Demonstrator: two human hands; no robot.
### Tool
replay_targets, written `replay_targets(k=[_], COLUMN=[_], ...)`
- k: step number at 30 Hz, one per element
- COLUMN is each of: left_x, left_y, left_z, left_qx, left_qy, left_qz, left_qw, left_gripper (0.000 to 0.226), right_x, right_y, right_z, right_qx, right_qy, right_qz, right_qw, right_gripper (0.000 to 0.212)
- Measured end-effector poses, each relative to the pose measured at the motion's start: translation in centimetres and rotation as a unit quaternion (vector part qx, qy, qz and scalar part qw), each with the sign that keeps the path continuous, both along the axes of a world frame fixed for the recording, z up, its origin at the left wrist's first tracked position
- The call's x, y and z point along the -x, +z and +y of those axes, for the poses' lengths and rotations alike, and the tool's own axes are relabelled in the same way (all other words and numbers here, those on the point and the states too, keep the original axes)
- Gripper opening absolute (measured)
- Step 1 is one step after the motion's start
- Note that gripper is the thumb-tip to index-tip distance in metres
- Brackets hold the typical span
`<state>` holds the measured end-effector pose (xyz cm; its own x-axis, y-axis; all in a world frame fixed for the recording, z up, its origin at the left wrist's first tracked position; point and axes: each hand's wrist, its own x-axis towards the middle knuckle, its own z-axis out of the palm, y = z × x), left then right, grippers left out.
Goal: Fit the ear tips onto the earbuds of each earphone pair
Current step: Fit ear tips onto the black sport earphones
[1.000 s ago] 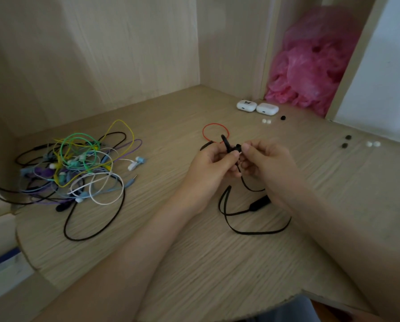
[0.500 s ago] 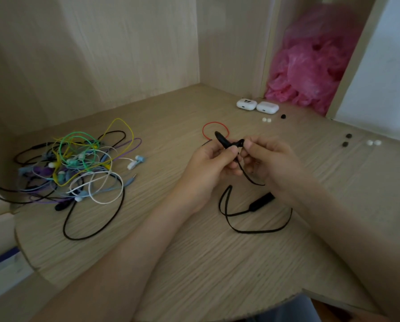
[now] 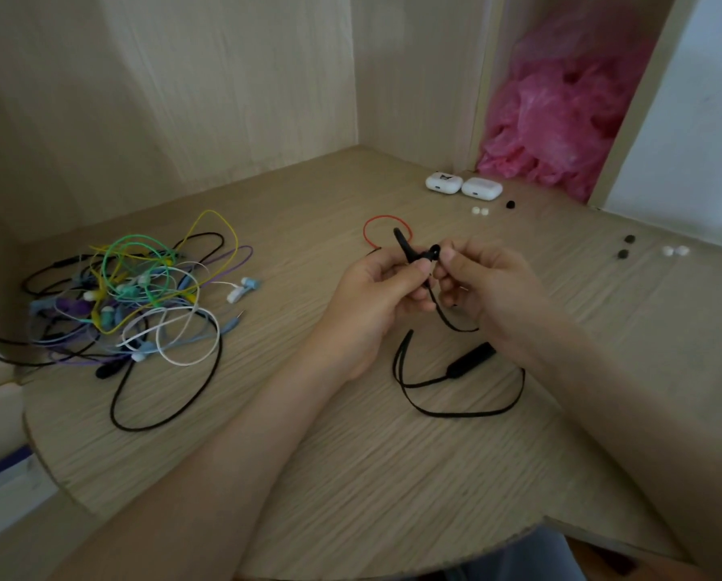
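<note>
Above the wooden desk my left hand grips a black earbud of a black neckband earphone. Its ear hook sticks up past my fingers. My right hand pinches a small black ear tip at the bud's nozzle. The earphone's black cable and inline control lie looped on the desk under my right wrist. Loose ear tips lie farther back: two white ear tips, one black ear tip, two dark ear tips and two more white ear tips.
A tangled pile of coloured wired earphones lies at the left. A red cable loop sits behind my hands. Two white earbud cases stand at the back by a pink plastic bag. Wooden walls close the back and left.
The earbud's hook has tilted from leaning left to more upright between my fingers. My right fingers have shifted at the bud's tip. The cable on the desk has barely moved.
</note>
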<state>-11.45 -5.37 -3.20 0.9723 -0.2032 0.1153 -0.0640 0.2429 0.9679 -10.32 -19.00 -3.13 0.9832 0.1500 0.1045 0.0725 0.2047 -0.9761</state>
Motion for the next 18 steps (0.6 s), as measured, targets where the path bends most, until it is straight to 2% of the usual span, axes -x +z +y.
replay_targets(k=[11,18], left_x=[-0.32,-0.41], left_y=[0.00,-0.48], left_z=[0.27,0.50], left_qx=[-0.047,-0.119], left_qy=[0.016,0.026], left_qz=[0.008,-0.027], left_qw=[0.999,0.992], left_gripper=[0.011,0.010], right_x=[0.12,0.44], right_y=[0.19,0.30], right_z=[-0.24,-0.16], right_qx=[0.087,0.168], right_qy=[-0.005,-0.037], right_qz=[-0.033,-0.068], right_qw=[0.996,0.983], right_gripper=[0.022,0.020])
